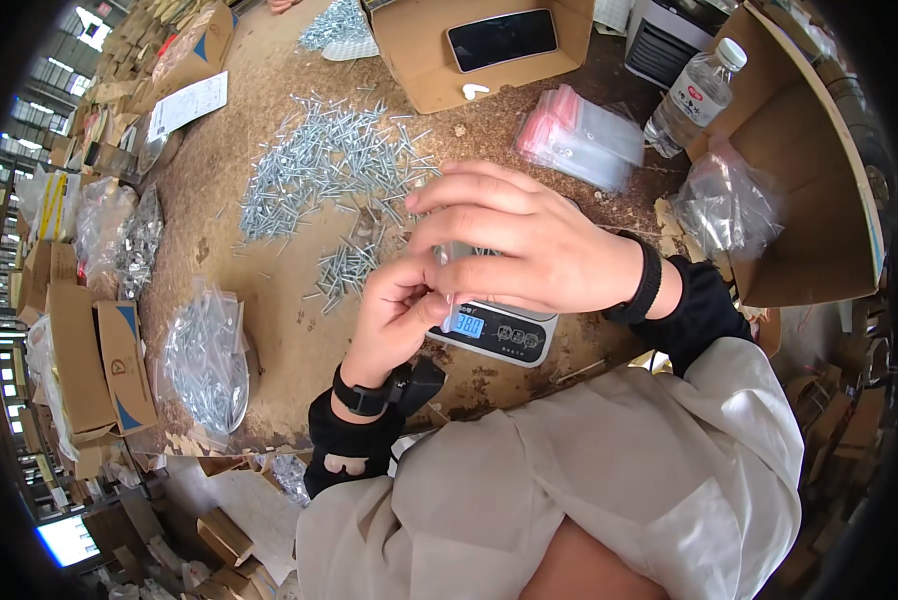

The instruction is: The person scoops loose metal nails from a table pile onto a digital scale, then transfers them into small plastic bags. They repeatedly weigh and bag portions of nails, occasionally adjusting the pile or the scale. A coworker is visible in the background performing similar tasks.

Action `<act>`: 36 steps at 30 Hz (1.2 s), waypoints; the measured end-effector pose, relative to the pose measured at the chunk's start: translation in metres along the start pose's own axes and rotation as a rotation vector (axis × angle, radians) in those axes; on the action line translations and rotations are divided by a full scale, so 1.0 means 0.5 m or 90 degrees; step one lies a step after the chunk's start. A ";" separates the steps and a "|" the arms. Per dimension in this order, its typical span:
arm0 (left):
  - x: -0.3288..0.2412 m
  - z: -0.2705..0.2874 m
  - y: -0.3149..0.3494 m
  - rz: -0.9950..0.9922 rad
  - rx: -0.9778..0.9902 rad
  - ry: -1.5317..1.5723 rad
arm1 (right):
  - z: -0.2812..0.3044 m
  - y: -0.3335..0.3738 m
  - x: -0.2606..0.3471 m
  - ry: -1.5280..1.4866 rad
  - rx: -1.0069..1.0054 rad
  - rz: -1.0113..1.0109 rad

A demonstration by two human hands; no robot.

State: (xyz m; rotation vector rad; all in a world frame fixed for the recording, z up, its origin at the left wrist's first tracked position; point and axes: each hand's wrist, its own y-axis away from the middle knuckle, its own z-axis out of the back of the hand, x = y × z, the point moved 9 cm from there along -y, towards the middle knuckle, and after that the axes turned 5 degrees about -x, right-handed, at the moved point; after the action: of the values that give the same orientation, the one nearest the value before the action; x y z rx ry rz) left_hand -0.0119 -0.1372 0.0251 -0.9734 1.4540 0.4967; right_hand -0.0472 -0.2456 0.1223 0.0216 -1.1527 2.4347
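Over a small digital scale (519, 345), my left hand (394, 315) is closed, thumb and fingers pinching what looks like a small clear plastic bag (450, 262). Reaching in from the right, my right hand (544, 245) has its index finger at the same bag, against the left fingertips. The other right fingers are curved and spread above, and its thumb is hidden. The bag is mostly covered by the hands. Beyond the hands lies a wide pile of silvery screws (319, 160), with a smaller heap (351, 265) nearer the left hand.
A stack of clear zip bags (581, 140) lies at the right, near a water bottle (694, 100) and a cardboard box (809, 190). Behind stands an open carton (419, 70) holding a phone (502, 40). A filled plastic bag (205, 365) rests at left.
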 end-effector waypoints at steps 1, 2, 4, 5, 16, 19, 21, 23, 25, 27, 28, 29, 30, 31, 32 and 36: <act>0.008 -0.001 0.001 0.036 -0.020 0.042 | 0.002 0.001 0.003 0.005 -0.016 0.007; 0.014 -0.006 0.003 0.072 -0.040 0.084 | 0.002 0.003 0.009 0.010 -0.031 0.014; 0.025 -0.008 0.009 0.135 -0.076 0.134 | 0.000 0.004 0.020 0.033 -0.034 0.031; 0.030 -0.007 0.014 0.162 -0.091 0.143 | 0.000 0.003 0.025 0.052 -0.021 0.039; -0.020 -0.013 -0.015 -0.007 0.043 -0.010 | -0.014 0.035 0.035 -0.002 0.096 -0.037; 0.014 -0.066 0.014 0.153 0.146 0.066 | -0.027 0.046 0.028 -0.113 0.128 -0.092; 0.019 -0.053 0.009 0.167 0.117 -0.005 | -0.032 0.066 0.010 -0.167 0.150 -0.103; 0.027 -0.018 -0.003 0.137 0.071 -0.049 | -0.011 0.075 -0.038 -0.161 0.094 -0.211; 0.015 0.013 -0.018 0.052 -0.045 -0.136 | -0.019 0.119 -0.097 -0.161 0.110 -0.301; 0.008 0.023 -0.022 0.001 -0.073 -0.280 | -0.061 0.159 -0.129 -0.180 0.171 -0.336; 0.003 0.019 -0.024 -0.024 -0.071 -0.371 | -0.074 0.172 -0.137 -0.189 0.202 -0.355; 0.000 0.015 -0.026 -0.050 -0.068 -0.460 | -0.077 0.170 -0.140 -0.178 0.192 -0.340; -0.005 0.012 -0.024 -0.080 -0.066 -0.510 | -0.077 0.167 -0.141 -0.169 0.186 -0.345; -0.008 0.010 -0.024 -0.110 -0.064 -0.559 | -0.075 0.165 -0.141 -0.161 0.180 -0.350; -0.011 0.006 -0.024 -0.140 -0.060 -0.608 | -0.073 0.165 -0.142 -0.152 0.173 -0.356; -0.026 0.006 -0.027 -0.165 -0.087 -0.600 | -0.066 0.162 -0.132 -0.105 0.160 -0.316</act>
State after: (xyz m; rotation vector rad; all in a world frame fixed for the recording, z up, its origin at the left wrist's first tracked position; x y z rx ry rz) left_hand -0.0010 -0.1386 0.0406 -0.8360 0.4483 0.7346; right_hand -0.0141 -0.2915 0.0285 0.5297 -0.7779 2.1337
